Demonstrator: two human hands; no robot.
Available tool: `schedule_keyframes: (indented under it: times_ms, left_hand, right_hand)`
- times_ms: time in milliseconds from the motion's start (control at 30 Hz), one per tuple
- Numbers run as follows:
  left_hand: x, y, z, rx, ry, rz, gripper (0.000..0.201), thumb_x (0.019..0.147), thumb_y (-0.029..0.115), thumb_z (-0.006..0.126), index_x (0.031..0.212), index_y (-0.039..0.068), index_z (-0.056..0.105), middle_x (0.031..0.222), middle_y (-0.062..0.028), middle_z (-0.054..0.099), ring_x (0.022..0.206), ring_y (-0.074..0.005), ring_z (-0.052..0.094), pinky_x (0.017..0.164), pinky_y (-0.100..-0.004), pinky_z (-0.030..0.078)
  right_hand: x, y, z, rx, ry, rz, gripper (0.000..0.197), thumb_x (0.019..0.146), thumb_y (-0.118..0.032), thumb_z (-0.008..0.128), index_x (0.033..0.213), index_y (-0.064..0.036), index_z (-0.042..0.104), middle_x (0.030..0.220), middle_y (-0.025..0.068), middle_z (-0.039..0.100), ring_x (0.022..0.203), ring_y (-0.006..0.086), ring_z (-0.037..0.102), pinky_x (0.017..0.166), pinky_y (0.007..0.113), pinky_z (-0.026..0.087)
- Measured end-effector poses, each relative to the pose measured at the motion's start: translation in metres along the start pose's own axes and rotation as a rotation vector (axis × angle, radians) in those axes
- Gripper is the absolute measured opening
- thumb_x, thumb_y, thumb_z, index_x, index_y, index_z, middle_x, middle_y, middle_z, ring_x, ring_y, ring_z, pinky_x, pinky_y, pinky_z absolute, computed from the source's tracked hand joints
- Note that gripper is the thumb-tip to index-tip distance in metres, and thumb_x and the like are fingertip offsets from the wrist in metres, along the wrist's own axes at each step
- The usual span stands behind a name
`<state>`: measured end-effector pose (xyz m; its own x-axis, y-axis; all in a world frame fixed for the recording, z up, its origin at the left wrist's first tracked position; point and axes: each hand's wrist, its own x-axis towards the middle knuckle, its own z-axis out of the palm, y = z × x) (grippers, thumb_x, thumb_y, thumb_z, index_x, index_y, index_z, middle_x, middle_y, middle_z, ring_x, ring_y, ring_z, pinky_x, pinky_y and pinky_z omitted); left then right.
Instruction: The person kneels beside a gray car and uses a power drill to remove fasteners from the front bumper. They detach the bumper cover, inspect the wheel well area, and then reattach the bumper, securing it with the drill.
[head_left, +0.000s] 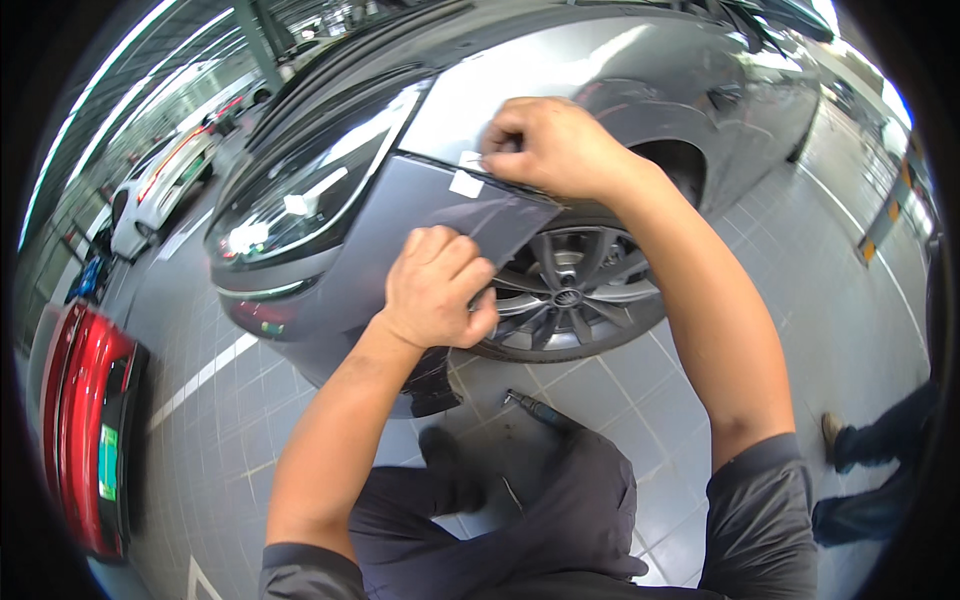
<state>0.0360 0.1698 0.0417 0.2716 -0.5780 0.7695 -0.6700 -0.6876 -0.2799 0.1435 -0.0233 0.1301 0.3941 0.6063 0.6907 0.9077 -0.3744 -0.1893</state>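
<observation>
has tape (466, 184) by the ten-to-four edge of bumper (375, 225), eight o'clock from the nearer, curled right hand (557, 147), twelve from curled left hand (438, 288), cannot tell any grip.

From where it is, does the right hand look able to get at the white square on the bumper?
Likely yes: the right hand is close beside the white square, which lies uncovered on the bumper; the left hand sits lower, clear of it.

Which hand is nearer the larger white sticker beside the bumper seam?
Right: the right hand is close by, just up and right of the white sticker; the left hand is farther off, below it by the grey bumper.
</observation>
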Motion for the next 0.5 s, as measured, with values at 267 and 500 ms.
schedule_keyframes:
  times_ms: [267,500]
  left_hand:
    - [-0.003,0.002,0.002,-0.100,0.003,0.016,0.021,0.054,0.015,0.067,0.071,0.009,0.058,0.074,-0.0068,0.051,0.070,-0.0277,0.050,0.066,-0.0385,0.038]
    - [0.003,0.000,0.000,-0.205,0.044,0.065,0.017,0.053,0.014,0.067,0.060,0.010,0.051,0.066,-0.0044,0.045,0.062,-0.0242,0.046,0.059,-0.0359,0.035]
  right_hand:
    - [-0.009,-0.022,-0.028,0.352,-0.085,0.314,0.023,0.085,-0.025,0.074,0.089,-0.0029,0.072,0.077,0.0051,0.067,0.074,0.0133,0.061,0.071,0.029,0.050]
    - [-0.037,0.021,-0.011,0.415,0.464,0.520,0.041,0.094,-0.036,0.062,0.088,0.0029,0.070,0.074,0.0089,0.066,0.072,0.0147,0.059,0.069,0.030,0.047]
